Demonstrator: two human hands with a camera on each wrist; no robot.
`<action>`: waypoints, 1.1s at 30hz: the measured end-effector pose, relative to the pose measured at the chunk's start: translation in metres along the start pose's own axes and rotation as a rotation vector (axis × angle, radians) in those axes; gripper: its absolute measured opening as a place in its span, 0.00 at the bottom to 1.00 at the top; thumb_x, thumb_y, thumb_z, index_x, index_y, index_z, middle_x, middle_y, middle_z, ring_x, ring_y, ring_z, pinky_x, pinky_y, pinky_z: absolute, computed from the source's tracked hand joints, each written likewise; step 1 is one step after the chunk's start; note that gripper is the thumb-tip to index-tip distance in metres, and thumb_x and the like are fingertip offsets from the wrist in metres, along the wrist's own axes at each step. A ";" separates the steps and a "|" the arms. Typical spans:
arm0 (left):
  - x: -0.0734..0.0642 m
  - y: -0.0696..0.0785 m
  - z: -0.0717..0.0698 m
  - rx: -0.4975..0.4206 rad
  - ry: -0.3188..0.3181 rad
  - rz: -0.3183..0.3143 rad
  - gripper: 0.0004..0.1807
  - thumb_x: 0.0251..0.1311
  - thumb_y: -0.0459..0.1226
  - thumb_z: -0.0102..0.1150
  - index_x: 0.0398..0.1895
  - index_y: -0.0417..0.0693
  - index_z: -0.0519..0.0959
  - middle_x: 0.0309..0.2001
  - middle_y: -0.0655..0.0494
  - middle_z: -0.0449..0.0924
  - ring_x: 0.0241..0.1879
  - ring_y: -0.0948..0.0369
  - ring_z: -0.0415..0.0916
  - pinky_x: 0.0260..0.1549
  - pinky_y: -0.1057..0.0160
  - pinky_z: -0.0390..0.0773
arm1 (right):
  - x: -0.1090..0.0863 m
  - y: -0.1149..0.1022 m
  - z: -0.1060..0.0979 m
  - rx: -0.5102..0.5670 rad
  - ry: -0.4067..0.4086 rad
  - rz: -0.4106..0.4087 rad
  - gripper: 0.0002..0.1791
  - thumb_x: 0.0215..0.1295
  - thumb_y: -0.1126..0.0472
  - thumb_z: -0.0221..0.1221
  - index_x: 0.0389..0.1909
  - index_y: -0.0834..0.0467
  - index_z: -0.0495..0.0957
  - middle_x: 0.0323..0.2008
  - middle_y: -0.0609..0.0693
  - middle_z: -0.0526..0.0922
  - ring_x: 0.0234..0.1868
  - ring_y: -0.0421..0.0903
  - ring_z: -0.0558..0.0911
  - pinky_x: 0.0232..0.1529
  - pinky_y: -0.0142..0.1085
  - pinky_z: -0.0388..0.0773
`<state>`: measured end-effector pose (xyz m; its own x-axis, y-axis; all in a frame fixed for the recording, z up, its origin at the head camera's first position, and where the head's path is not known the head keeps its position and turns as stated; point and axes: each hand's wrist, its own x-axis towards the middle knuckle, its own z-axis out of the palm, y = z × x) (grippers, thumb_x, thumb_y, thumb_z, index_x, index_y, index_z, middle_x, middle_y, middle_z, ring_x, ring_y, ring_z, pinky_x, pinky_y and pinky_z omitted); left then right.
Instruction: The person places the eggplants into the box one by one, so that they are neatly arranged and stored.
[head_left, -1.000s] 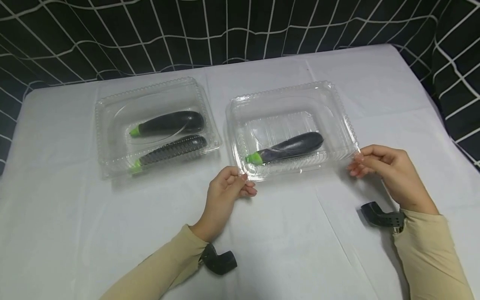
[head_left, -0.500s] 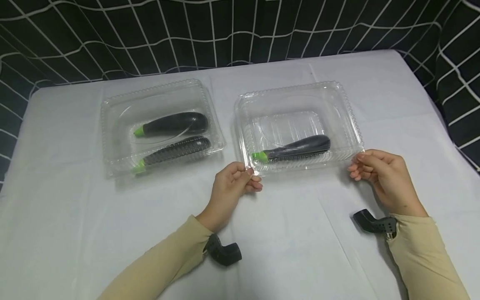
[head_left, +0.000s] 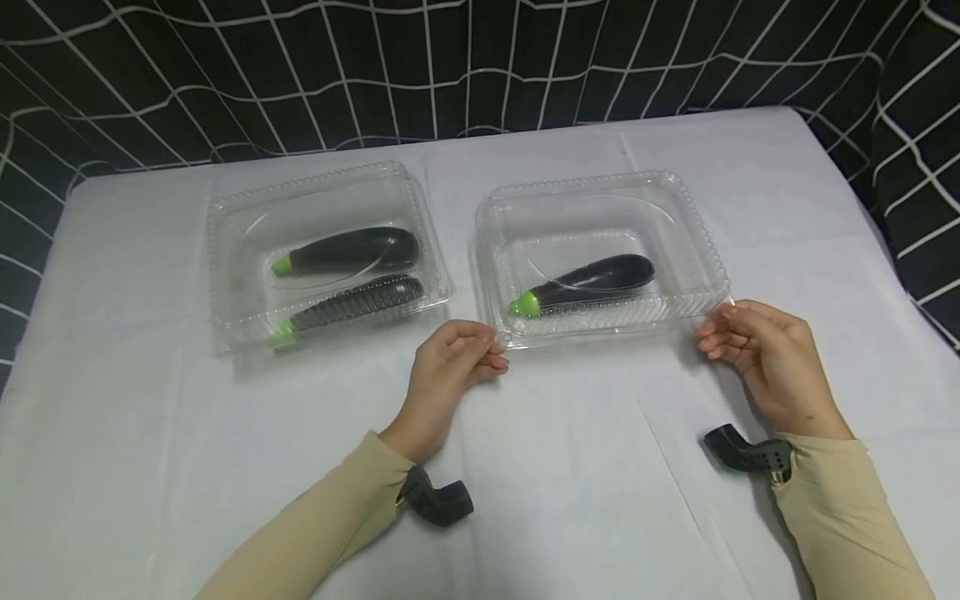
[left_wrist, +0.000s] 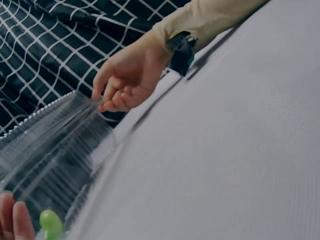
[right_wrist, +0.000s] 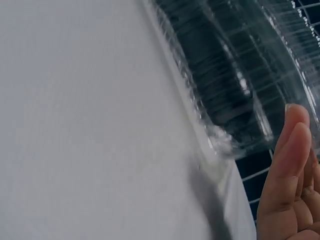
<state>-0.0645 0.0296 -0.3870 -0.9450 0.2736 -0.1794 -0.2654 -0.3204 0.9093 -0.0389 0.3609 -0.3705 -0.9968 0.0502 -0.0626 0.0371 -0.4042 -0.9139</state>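
Note:
A clear plastic food container (head_left: 603, 329) lies on the right half of the table, with a single dark eggplant (head_left: 596, 280) with a green stem end inside. My left hand (head_left: 446, 371) pinches at its near left corner, thumb and fingertips right at the rim. At the near right corner, my right hand (head_left: 776, 358) pinches the rim between thumb and index finger. The left wrist view shows the right hand (left_wrist: 127, 82) on that corner and the eggplant's green end (left_wrist: 50, 220) close to my left fingertips (left_wrist: 22, 220).
To the left stands a similar clear container (head_left: 225, 242) with two eggplants (head_left: 352, 250) in it, one seen through the ribbed wall. A white cloth (head_left: 570, 467) covers the table. Dark fabric with a white grid (head_left: 450, 75) rises behind the far edge.
The right container settles flatter, and its eggplant shows clearer through the plastic. My left hand shifts slightly left; my right hand stays at its corner.

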 end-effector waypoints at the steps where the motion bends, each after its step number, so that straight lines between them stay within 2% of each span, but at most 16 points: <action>1: -0.001 0.002 -0.003 -0.008 0.012 0.014 0.09 0.66 0.28 0.49 0.45 0.29 0.70 0.38 0.35 0.77 0.32 0.60 0.79 0.42 0.61 0.81 | 0.000 0.000 0.001 0.011 -0.007 0.005 0.13 0.70 0.72 0.46 0.34 0.71 0.79 0.28 0.60 0.84 0.26 0.48 0.84 0.29 0.35 0.83; 7: -0.005 0.014 -0.021 -0.077 0.130 0.071 0.12 0.70 0.31 0.44 0.48 0.27 0.69 0.34 0.49 0.76 0.32 0.61 0.78 0.41 0.64 0.81 | 0.003 0.001 0.003 0.103 -0.014 0.032 0.14 0.71 0.73 0.44 0.36 0.72 0.79 0.29 0.62 0.84 0.28 0.50 0.85 0.32 0.36 0.83; 14: -0.006 0.022 -0.039 -0.126 0.225 0.093 0.20 0.72 0.38 0.42 0.49 0.23 0.67 0.34 0.49 0.76 0.30 0.62 0.77 0.40 0.64 0.81 | 0.013 0.002 0.011 0.219 0.067 0.050 0.13 0.69 0.74 0.46 0.32 0.73 0.79 0.28 0.62 0.83 0.29 0.51 0.84 0.31 0.35 0.83; 21: -0.004 0.022 -0.045 -0.098 0.282 0.103 0.13 0.70 0.32 0.43 0.45 0.25 0.71 0.32 0.49 0.77 0.28 0.62 0.78 0.37 0.65 0.82 | 0.020 0.005 0.021 0.301 0.131 0.037 0.12 0.68 0.75 0.47 0.32 0.74 0.78 0.27 0.63 0.83 0.29 0.52 0.84 0.29 0.35 0.83; 27: -0.009 0.022 -0.050 -0.059 0.307 0.109 0.10 0.68 0.28 0.43 0.40 0.28 0.73 0.29 0.49 0.77 0.25 0.61 0.78 0.33 0.65 0.82 | 0.023 0.009 0.031 0.245 0.148 0.004 0.09 0.67 0.74 0.50 0.33 0.72 0.79 0.28 0.62 0.84 0.28 0.51 0.85 0.29 0.34 0.83; 33: -0.013 0.022 -0.054 -0.040 0.280 0.116 0.09 0.67 0.28 0.44 0.38 0.28 0.73 0.28 0.49 0.76 0.24 0.62 0.78 0.31 0.66 0.82 | 0.026 0.014 0.040 0.168 0.155 -0.033 0.06 0.65 0.73 0.55 0.34 0.71 0.80 0.29 0.60 0.84 0.29 0.50 0.85 0.30 0.33 0.83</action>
<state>-0.0687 -0.0303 -0.3849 -0.9840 -0.0256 -0.1764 -0.1544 -0.3722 0.9152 -0.0672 0.3197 -0.3688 -0.9739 0.2004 -0.1068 -0.0204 -0.5456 -0.8378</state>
